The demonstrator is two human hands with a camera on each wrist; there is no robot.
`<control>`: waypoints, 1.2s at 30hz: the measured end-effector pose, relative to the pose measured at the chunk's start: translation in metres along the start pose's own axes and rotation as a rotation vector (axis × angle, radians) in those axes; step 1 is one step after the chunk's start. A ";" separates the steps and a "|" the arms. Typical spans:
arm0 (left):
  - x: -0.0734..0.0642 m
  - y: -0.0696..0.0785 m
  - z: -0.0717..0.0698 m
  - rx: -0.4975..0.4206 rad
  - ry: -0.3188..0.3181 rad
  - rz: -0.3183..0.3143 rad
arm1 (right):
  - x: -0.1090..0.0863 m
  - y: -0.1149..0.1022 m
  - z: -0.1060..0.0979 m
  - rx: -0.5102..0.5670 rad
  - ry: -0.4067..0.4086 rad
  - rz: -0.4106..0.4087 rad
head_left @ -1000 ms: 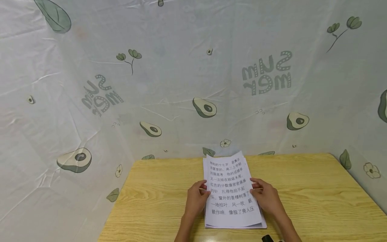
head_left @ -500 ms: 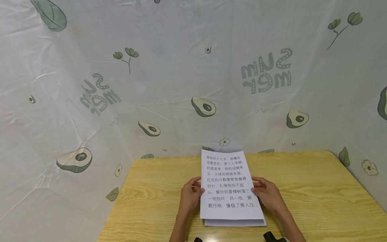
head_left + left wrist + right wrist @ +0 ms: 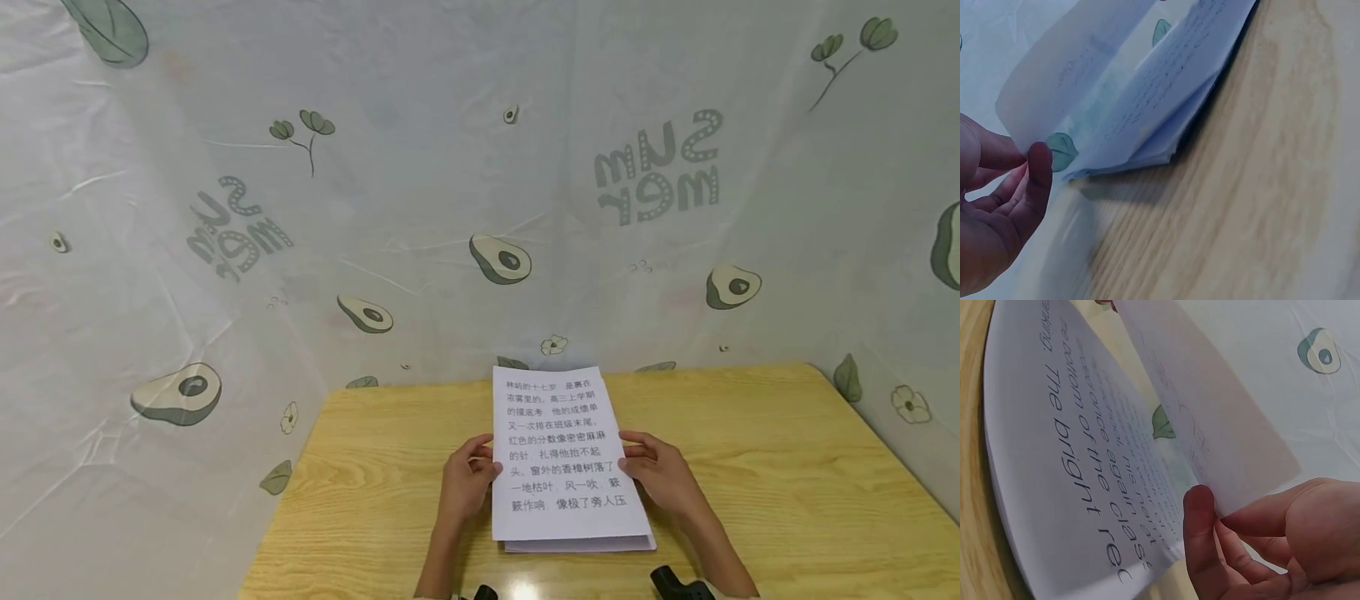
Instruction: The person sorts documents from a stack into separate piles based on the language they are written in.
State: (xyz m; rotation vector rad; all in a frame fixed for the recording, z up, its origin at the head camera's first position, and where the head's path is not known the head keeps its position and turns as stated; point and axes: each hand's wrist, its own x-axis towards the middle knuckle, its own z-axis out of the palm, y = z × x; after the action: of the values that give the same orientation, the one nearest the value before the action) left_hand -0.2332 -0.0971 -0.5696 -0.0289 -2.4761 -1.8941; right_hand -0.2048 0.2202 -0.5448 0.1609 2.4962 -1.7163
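A printed paper sheet with large Chinese characters is held between both hands. My left hand pinches its left edge between thumb and fingers. On the opposite edge my right hand pinches it the same way. Below lies a paper stack, mostly hidden by the sheet in the head view. Both wrist views show a gap between the raised sheet and the stack. English print covers the stack's top page, whose corner lifts a little in the left wrist view.
The wooden table extends to both sides of the papers. Behind it hangs a pale cloth printed with avocados and leaves. A black device shows at the right forearm, near the bottom edge of the head view.
The sheet has risen off the stack and flattened out, shifting slightly left with both hands. More of its lower edge now stands apart from the stack. The head view has tilted slightly.
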 end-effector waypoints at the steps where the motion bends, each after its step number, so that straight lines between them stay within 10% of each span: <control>1: -0.001 0.000 -0.001 -0.007 0.000 0.001 | 0.000 0.000 0.000 0.005 0.000 0.002; 13: -0.008 -0.009 -0.022 -0.003 -0.007 0.010 | -0.003 -0.002 0.019 0.101 -0.026 0.014; 36: -0.017 -0.038 -0.109 0.092 0.036 -0.015 | 0.005 -0.020 0.107 0.149 -0.008 -0.058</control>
State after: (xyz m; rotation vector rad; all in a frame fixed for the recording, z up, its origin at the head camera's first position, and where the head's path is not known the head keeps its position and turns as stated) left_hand -0.2164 -0.2119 -0.5788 0.0255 -2.5427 -1.7677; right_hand -0.2095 0.1132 -0.5650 0.0942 2.3890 -1.9218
